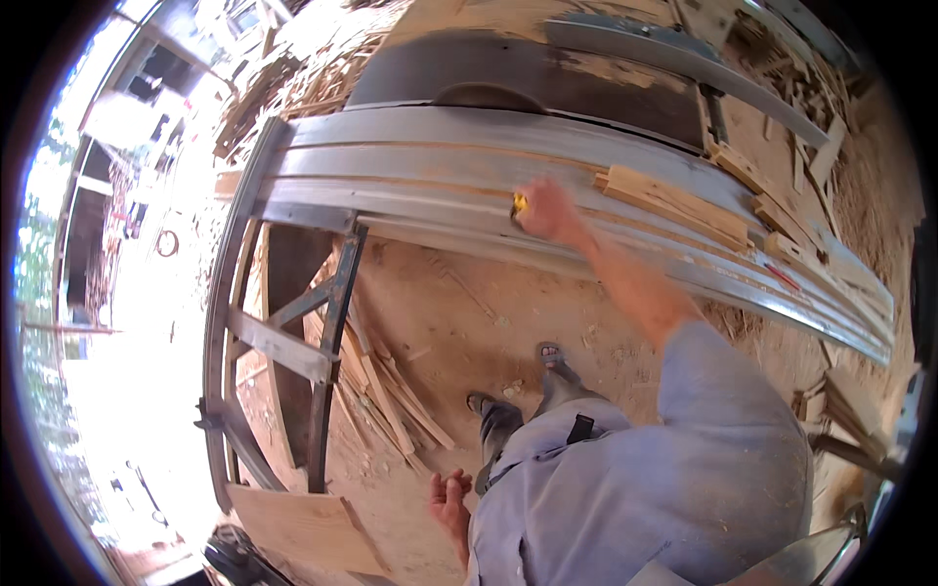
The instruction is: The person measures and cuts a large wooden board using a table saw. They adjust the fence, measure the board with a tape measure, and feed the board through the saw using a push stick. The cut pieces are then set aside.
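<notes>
My right hand [549, 209] reaches out over the long metal saw table [391, 161], closed around a small yellow-and-black tape measure [519, 204]. Most of the tape measure is covered by my fingers, and the hand is slightly blurred. A wooden board [676, 207] lies on the table just right of that hand. Down by my left side hangs my left hand [449, 500], empty, its fingers loosely bent and apart. Beyond the table's rails, a dark round saw blade [489, 96] rises from a slot.
Offcuts [801, 249] and a red pencil-like stick [782, 277] lie at the table's right end. A metal frame [332, 361] supports the left side, with wood strips [391, 400] on the dirt floor beside it. A wide board [303, 527] sits at lower left.
</notes>
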The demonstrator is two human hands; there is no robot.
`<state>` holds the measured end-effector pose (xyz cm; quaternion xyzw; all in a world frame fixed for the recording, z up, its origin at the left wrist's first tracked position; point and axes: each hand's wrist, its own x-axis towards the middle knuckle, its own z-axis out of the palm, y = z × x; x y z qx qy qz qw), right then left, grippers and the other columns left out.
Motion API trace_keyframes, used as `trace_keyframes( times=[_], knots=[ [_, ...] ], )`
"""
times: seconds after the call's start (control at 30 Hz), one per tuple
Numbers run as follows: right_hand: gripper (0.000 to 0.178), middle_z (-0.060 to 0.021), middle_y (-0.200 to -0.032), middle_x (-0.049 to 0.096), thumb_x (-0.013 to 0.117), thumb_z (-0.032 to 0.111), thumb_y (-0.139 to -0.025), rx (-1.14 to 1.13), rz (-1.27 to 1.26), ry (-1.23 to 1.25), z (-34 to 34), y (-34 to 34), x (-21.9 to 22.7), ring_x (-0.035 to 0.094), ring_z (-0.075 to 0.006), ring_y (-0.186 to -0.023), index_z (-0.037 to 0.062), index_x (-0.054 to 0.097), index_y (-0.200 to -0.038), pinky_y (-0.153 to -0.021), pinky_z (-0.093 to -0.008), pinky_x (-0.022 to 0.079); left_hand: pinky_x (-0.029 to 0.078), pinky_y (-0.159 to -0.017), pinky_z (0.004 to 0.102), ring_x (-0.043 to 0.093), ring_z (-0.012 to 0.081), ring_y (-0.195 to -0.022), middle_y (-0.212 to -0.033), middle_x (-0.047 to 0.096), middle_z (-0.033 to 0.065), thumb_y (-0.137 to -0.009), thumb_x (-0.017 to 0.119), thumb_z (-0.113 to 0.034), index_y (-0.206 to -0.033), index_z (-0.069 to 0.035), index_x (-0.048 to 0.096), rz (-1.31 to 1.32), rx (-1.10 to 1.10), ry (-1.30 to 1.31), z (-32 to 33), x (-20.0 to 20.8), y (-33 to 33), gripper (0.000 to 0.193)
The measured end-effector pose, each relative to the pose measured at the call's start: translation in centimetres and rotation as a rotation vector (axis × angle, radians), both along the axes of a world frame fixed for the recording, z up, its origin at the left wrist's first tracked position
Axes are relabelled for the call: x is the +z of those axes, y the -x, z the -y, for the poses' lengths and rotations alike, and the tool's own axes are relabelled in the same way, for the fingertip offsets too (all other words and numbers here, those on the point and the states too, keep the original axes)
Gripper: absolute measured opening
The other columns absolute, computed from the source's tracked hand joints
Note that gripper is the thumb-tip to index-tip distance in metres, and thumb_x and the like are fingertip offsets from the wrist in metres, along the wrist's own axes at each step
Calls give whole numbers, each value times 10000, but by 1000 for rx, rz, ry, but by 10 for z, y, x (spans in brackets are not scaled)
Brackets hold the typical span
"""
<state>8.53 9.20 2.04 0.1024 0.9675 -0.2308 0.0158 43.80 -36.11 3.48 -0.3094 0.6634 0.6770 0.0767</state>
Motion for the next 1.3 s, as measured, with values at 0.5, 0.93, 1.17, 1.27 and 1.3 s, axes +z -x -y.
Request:
trace_keyframes(
  times=[0.5, 0.93, 1.17, 1.27, 1.3],
  knots=[
    [810, -190, -1176, 693, 769, 101, -698, 906, 366, 821, 359, -265, 67, 658, -272, -1109, -4, 473, -1444, -991, -362, 484, 500, -787, 274, 617, 114, -869, -907, 675, 33, -833, 701, 7, -1053, 4, 680, -238, -390, 3, 103, 52, 11, 220],
    [859, -155, -1315, 566, 667, -1, -732, 696, 885, 1003, 568, -410, 40, 531, -249, -1238, 2, 326, -1521, -1069, -346, 410, 481, -769, 274, 562, 91, -835, -877, 632, 2, -829, 736, -45, -1195, -27, 648, -270, -409, -385, 319, 10, -134, 376],
    [853, -125, -1315, 560, 650, -32, -719, 646, 849, 944, 598, -435, 33, 507, -241, -1283, 22, 355, -1517, -1095, -345, 382, 452, -719, 270, 540, 104, -767, -817, 596, -8, -789, 673, 0, -1113, -35, 675, -454, -546, -463, 353, 14, -143, 326],
    [754, -104, -1263, 591, 652, -28, -713, 562, 859, 756, 591, -437, 41, 526, -232, -1238, 39, 476, -1443, -1056, -342, 408, 420, -655, 250, 493, 77, -689, -778, 569, -29, -779, 662, -6, -1188, -45, 651, -333, -548, -562, 363, 17, -144, 411],
    [715, -98, -1243, 601, 652, -27, -710, 525, 856, 675, 580, -436, 41, 537, -228, -1217, 44, 525, -1410, -1038, -341, 421, 420, -641, 246, 486, 69, -675, -768, 554, -36, -781, 668, -11, -1236, -43, 621, -350, -449, -600, 372, 14, -143, 459]
  ],
)
